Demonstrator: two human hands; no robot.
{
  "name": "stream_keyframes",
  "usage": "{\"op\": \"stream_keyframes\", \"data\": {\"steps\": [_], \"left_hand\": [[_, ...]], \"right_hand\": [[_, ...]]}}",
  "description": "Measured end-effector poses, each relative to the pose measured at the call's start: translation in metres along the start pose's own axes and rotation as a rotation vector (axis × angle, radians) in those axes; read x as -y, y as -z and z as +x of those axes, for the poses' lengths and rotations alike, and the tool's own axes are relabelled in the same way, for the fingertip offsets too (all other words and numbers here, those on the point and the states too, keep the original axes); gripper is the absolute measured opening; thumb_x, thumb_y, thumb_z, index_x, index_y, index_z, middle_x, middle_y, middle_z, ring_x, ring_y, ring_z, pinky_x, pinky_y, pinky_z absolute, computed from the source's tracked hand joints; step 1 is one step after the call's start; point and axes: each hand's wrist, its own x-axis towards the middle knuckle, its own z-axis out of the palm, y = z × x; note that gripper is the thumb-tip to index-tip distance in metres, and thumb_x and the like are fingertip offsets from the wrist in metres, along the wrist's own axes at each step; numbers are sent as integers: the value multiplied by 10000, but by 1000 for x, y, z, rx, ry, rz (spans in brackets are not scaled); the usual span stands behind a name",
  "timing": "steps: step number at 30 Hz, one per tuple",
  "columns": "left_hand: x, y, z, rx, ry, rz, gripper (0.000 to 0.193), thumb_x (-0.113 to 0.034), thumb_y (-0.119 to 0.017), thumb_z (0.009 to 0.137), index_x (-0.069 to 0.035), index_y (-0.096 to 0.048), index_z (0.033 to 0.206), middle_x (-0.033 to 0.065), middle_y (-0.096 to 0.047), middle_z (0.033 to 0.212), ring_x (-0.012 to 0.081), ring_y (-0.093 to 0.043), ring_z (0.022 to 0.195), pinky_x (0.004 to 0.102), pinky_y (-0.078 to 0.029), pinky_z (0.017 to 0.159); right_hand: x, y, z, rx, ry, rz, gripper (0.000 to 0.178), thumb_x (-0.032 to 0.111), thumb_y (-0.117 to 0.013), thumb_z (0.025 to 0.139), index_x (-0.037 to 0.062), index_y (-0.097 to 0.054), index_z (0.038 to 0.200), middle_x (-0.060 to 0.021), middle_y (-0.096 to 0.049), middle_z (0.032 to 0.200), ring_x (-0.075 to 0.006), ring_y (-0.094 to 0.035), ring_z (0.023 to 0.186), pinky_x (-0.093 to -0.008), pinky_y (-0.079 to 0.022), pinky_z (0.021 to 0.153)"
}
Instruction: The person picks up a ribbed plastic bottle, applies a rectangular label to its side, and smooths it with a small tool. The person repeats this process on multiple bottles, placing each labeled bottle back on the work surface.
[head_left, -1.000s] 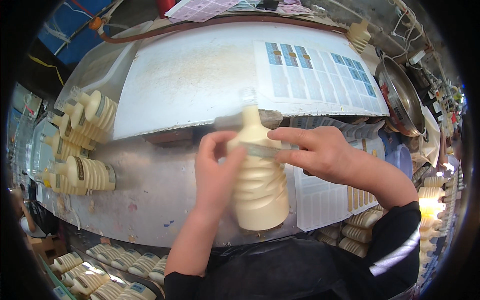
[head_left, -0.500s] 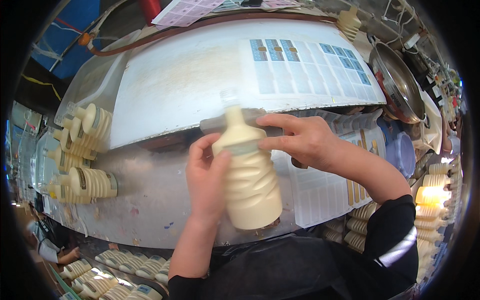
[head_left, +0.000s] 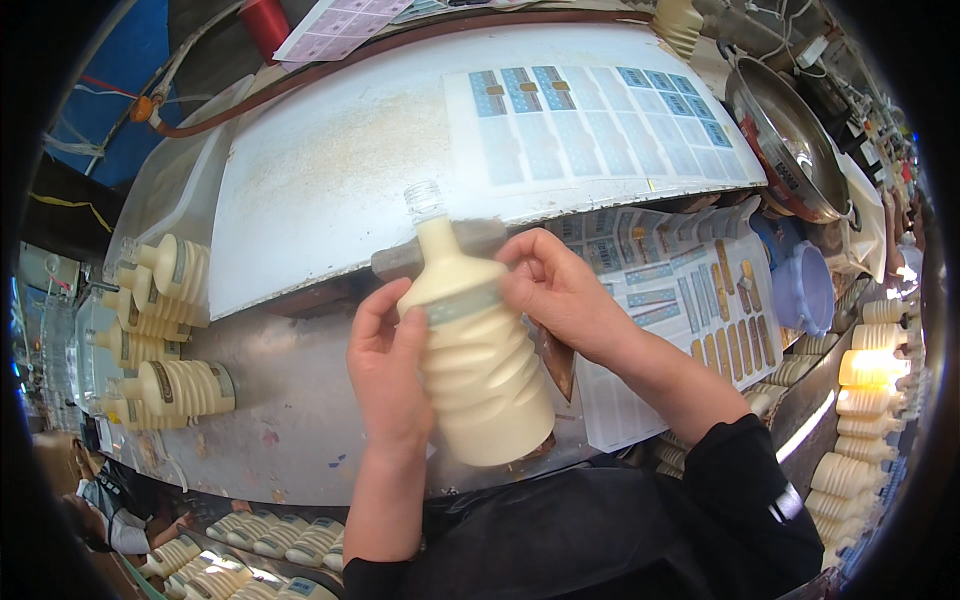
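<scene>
Above a speckled metal worktop (head_left: 300,430), left hand (head_left: 392,375) and right hand (head_left: 560,295) grip a cream ribbed bottle (head_left: 480,360).

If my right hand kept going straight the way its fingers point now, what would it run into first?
The right hand points leftward and its fingertips already press on the cream ribbed bottle at its label band. Past the bottle, likely the left hand, though depth is unclear.

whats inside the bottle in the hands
The bottle is filled with cream-coloured liquid up to its clear, capless neck. The left hand and right hand cover parts of its sides.
</scene>
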Motion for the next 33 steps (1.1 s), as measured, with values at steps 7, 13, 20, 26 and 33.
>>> {"op": "stream_keyframes", "data": {"steps": [7, 13, 20, 26, 33], "left_hand": [[-2, 3, 0, 4, 17, -27, 286, -18, -609, 992, 14, -604, 1276, 109, -665, 1166, 152, -642, 1027, 304, -540, 920], [3, 8, 4, 0, 13, -7, 270, -49, -560, 1032, 23, -602, 1289, 107, -686, 1150, 151, -673, 1001, 294, -568, 890], [-3, 15, 4, 41, 114, -139, 293, -65, -590, 998, 18, -627, 1276, 92, -674, 1182, 145, -619, 1088, 305, -495, 981], [-4, 12, 1, 97, 67, -86, 329, -37, -657, 958, 1, -615, 1282, 101, -659, 1162, 138, -641, 1004, 292, -538, 895], [-1, 15, 4, 106, 69, -81, 336, -24, -682, 941, -4, -626, 1272, 71, -642, 1148, 130, -628, 1004, 284, -536, 894]], "right_hand": [[3, -8, 1, -57, -37, -41, 324, 167, -722, 955, 37, -529, 1181, 58, -537, 823, -7, -511, 748, -179, -429, 671], [13, -7, -5, -28, -80, 20, 314, 190, -692, 973, 50, -527, 1200, 61, -536, 812, -13, -484, 694, -184, -400, 622], [13, -2, -5, 6, -26, -92, 350, 261, -661, 1003, 43, -536, 1247, 45, -550, 851, -20, -477, 696, -179, -388, 620], [5, -10, -5, -63, 16, -94, 365, 241, -717, 971, 39, -545, 1222, 39, -555, 851, -22, -514, 755, -185, -415, 661], [9, -14, -7, -89, 11, -108, 361, 235, -720, 964, 36, -546, 1209, 45, -548, 826, -22, -513, 728, -189, -410, 639]]}}
